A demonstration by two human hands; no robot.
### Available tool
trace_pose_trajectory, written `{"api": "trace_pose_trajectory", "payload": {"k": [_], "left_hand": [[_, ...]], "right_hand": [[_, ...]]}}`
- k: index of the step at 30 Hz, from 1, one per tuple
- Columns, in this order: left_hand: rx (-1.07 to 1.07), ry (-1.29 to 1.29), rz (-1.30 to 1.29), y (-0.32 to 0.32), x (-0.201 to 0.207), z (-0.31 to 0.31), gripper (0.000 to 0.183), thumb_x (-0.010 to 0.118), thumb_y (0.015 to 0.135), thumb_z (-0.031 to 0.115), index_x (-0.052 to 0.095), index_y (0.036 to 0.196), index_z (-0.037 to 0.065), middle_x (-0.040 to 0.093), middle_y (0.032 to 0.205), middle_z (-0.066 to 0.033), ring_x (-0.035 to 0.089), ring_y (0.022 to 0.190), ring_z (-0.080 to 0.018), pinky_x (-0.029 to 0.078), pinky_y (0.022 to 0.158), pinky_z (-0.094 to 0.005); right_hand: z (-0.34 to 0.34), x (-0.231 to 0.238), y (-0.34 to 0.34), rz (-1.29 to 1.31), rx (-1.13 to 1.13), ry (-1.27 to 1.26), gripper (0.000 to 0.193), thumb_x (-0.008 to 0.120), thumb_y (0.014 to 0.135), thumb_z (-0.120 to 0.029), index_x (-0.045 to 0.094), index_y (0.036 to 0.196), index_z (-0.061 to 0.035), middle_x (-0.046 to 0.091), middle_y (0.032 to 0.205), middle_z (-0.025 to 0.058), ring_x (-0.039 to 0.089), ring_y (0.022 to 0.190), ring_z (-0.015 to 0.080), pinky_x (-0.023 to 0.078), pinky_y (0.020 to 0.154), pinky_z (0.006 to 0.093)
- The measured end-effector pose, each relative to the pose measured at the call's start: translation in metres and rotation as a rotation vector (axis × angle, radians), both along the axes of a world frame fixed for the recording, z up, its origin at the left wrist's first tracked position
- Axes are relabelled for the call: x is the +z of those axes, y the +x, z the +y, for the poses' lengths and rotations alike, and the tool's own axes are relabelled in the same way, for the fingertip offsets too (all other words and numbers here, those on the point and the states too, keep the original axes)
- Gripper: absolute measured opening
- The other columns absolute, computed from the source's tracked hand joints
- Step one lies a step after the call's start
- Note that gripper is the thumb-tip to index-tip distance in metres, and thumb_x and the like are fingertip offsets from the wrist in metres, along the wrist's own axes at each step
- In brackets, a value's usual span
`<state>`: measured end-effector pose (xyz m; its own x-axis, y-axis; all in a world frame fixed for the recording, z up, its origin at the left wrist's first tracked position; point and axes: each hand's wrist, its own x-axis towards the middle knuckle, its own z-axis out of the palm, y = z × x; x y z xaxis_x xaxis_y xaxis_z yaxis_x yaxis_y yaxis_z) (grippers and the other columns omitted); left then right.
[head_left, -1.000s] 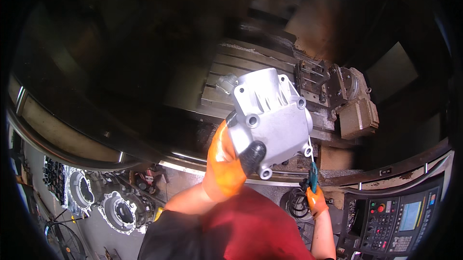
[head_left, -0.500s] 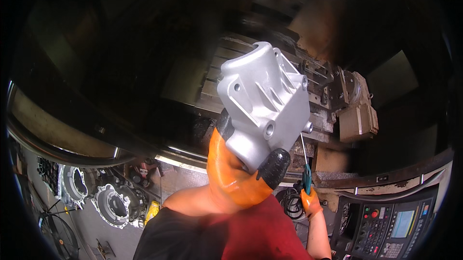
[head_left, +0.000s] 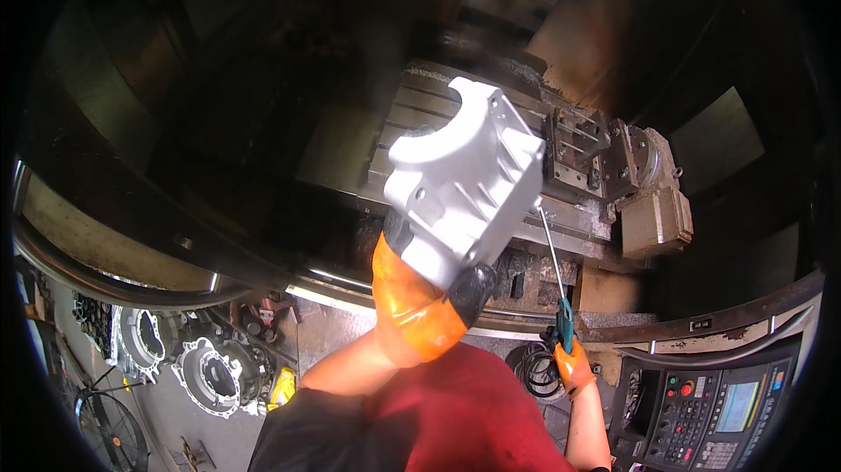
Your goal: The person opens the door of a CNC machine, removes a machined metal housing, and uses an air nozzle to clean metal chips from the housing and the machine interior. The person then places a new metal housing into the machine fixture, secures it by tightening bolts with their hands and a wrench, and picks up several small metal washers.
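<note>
A silver-grey cast metal housing (head_left: pixel 477 179) with ribs, bolt holes and a curved cut-out is held up in front of me, tilted. My left hand (head_left: pixel 412 301), in an orange glove with black fingers, grips its lower end. Lower on the right, my right hand (head_left: pixel 574 367), also gloved in orange, is closed round a teal air blow gun (head_left: pixel 565 327). The gun's long thin metal nozzle (head_left: pixel 551 249) points up, its tip close to the housing's right side; whether they touch I cannot tell.
Behind the housing lies a slotted machine table (head_left: pixel 399 139), with a metal fixture (head_left: pixel 578 152) to its right. A control panel (head_left: pixel 718 415) stands at lower right. Round metal castings (head_left: pixel 210 376) and a black fan (head_left: pixel 114 428) are at lower left. The door sill (head_left: pixel 337 284) crosses before me.
My left hand has turned the housing, so its curved cut-out shows more, and moved it slightly left. The air gun's nozzle has shifted up and left with my right hand still round the gun.
</note>
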<state>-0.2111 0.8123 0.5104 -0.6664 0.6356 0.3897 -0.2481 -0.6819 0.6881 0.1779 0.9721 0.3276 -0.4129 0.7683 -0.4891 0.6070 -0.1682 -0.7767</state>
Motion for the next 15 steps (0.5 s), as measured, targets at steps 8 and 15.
{"api": "trace_pose_trajectory", "payload": {"k": [8,15], "left_hand": [[0.039,0.086,0.245,-0.003,-0.020,-0.002,0.058,0.066,0.076,0.003,0.049,0.131,-0.003,0.061,0.117,-0.0118,0.060,0.106,-0.0195,0.047,0.090,-0.0327],[0.050,0.083,0.215,0.007,-0.021,-0.002,0.058,0.066,0.075,0.003,0.049,0.130,-0.003,0.062,0.116,-0.0119,0.061,0.105,-0.0193,0.049,0.089,-0.0320]], "right_hand": [[-0.006,0.013,-0.017,0.021,-0.065,0.004,0.029,0.058,0.098,-0.016,0.061,0.123,-0.0002,0.063,0.093,-0.0017,0.051,0.078,0.0060,0.044,0.069,0.0220],[-0.008,0.014,-0.018,0.070,-0.031,0.039,0.028,0.057,0.099,-0.017,0.061,0.121,-0.0001,0.063,0.095,-0.0023,0.051,0.078,0.0054,0.044,0.070,0.0212]]}}
